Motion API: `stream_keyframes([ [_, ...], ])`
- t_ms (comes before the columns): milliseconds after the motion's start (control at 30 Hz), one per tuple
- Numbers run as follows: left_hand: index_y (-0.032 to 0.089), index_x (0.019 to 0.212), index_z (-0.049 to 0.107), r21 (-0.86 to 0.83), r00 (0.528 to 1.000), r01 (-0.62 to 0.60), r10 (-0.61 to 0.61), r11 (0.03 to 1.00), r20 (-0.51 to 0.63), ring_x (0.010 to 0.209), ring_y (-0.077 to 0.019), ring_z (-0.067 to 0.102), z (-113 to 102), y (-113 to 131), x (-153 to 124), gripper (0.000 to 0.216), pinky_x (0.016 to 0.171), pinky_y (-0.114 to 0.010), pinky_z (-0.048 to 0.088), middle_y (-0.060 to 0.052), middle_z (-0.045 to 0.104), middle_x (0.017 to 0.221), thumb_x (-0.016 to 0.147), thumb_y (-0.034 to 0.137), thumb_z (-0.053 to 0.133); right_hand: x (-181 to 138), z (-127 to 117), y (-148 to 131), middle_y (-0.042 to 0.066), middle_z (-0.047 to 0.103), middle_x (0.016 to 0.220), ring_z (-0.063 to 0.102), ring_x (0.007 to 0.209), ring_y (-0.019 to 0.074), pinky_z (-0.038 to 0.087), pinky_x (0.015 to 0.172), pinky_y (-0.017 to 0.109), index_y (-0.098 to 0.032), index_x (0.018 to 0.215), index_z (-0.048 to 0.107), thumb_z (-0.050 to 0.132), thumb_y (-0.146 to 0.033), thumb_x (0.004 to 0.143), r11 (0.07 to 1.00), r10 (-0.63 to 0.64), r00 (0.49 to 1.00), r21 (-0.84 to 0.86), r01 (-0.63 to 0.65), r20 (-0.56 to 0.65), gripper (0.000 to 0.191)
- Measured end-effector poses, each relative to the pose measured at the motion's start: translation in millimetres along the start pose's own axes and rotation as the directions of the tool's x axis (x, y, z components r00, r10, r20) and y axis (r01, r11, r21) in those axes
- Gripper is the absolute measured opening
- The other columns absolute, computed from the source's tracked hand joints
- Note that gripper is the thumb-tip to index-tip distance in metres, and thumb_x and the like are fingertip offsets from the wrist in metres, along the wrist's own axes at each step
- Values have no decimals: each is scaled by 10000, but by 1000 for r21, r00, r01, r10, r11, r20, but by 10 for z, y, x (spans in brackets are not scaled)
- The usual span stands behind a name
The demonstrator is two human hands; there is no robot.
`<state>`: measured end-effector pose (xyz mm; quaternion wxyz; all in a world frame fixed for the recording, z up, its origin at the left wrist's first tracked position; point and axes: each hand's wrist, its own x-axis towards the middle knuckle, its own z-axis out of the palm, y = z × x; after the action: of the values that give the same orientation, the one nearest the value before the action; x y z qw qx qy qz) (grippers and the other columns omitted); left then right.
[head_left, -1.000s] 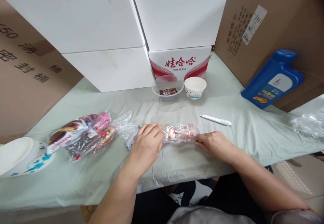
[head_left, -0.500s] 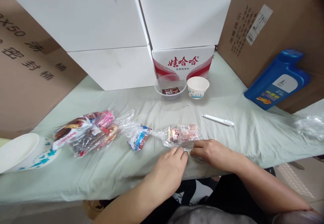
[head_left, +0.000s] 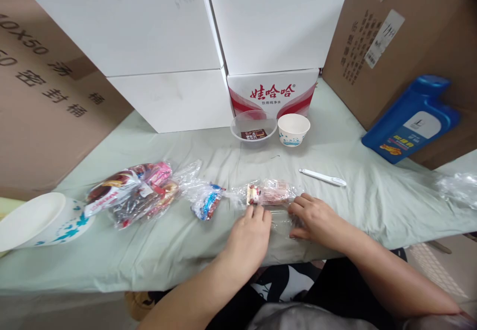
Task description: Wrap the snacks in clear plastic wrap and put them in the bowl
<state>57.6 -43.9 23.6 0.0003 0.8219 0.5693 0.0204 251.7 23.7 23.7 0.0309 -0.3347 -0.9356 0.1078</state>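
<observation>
A long clear plastic wrap [head_left: 282, 221] stretches along the near part of the table, bunched into a string of sections. Its right section bears small wrapped snacks [head_left: 275, 192] in pink and cream packaging. On the near edge of the film, my left hand [head_left: 250, 238] has its fingers curled down and closed on it. My right hand [head_left: 316, 220] grips the right end, thumb below and fingers above. To the left, the same film encloses a blue-and-silver snack packet [head_left: 209, 202] and a larger bundle of colourful snack packets [head_left: 130, 193].
A white paper tub [head_left: 74, 225] lies tilted at the left. Behind stand a clear plastic bowl [head_left: 238, 133] with a brown packet, a paper cup [head_left: 294, 130] and white boxes [head_left: 167, 27]. A white cutter-like tool [head_left: 322, 177] and blue bottle [head_left: 410, 119] are at the right.
My hands have moved apart, the right one opening its thumb below the film and both reaching slightly forward. More clear film shows between them. The view has shifted slightly.
</observation>
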Motion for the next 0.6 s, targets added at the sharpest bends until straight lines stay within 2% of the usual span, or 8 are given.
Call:
stream_keyframes([
  [100, 125, 924, 647, 55, 968, 171, -178, 984, 175, 745, -279, 686, -106, -132, 7, 249, 604, -353, 514, -136, 689, 845, 925, 112, 399, 6, 3, 32, 93, 635, 900, 589, 862, 269, 498, 705, 366, -160, 875, 605, 835, -521, 639, 994, 92, 996, -53, -91, 17, 489],
  [200, 110, 987, 647, 127, 909, 314, -336, 941, 246, 713, -297, 708, -228, -313, 11, 234, 591, -356, 509, -143, 707, 816, 945, 199, 436, 4, 66, 82, 110, 613, 960, 614, 881, 293, 508, 716, 379, -155, 959, 605, 848, -601, 550, 976, 198, 980, -87, -198, -16, 652],
  [267, 102, 1030, 637, 141, 879, 383, -408, 913, 248, 772, -321, 715, -267, -432, 7, 224, 625, -368, 521, -151, 714, 856, 902, 267, 555, -2, 126, 122, 146, 589, 1085, 633, 911, 304, 518, 730, 386, -145, 1130, 574, 855, -622, 505, 967, 242, 969, -71, -245, -47, 835],
  [333, 92, 1162, 592, 136, 865, 431, -451, 892, 221, 796, -333, 713, -264, -524, -6, 401, 644, -381, 530, -161, 715, 926, 824, 291, 673, -11, 175, 159, 190, 542, 1219, 638, 965, 327, 526, 746, 400, -150, 1312, 478, 851, -637, 485, 964, 257, 963, -53, -261, -80, 1030],
  [400, 93, 1291, 514, 97, 891, 423, -433, 901, 135, 833, -334, 707, -232, -568, -26, 596, 658, -386, 536, -171, 702, 1007, 765, 265, 735, -21, 194, 186, 225, 491, 1315, 613, 1041, 366, 531, 759, 430, -164, 1404, 397, 841, -654, 485, 966, 247, 961, -47, -255, -123, 1132],
  [467, 117, 1294, 510, 14, 937, 350, -350, 937, -2, 898, -317, 689, -188, -556, -43, 579, 703, -382, 539, -157, 684, 1046, 765, 210, 726, -30, 177, 198, 233, 462, 1364, 563, 1121, 394, 523, 813, 474, -173, 1396, 415, 825, -643, 542, 973, 212, 957, -46, -225, -196, 1058],
  [533, 153, 1149, 583, -90, 967, 216, -226, 972, -118, 920, -272, 666, -145, -488, -47, 341, 744, -361, 534, -113, 677, 1010, 817, 161, 659, -33, 139, 194, 208, 496, 1343, 526, 1158, 379, 493, 890, 499, -175, 1311, 504, 774, -575, 688, 985, 150, 950, -44, -168, -275, 787],
  [600, 178, 994, 610, -197, 990, 13, -40, 980, -133, 886, -223, 642, -109, -381, -35, 140, 766, -338, 525, -63, 669, 939, 863, 132, 597, -20, 105, 183, 177, 559, 1267, 522, 1145, 342, 466, 929, 491, -170, 1220, 567, 672, -439, 846, 991, 102, 940, -48, -124, -325, 473],
])
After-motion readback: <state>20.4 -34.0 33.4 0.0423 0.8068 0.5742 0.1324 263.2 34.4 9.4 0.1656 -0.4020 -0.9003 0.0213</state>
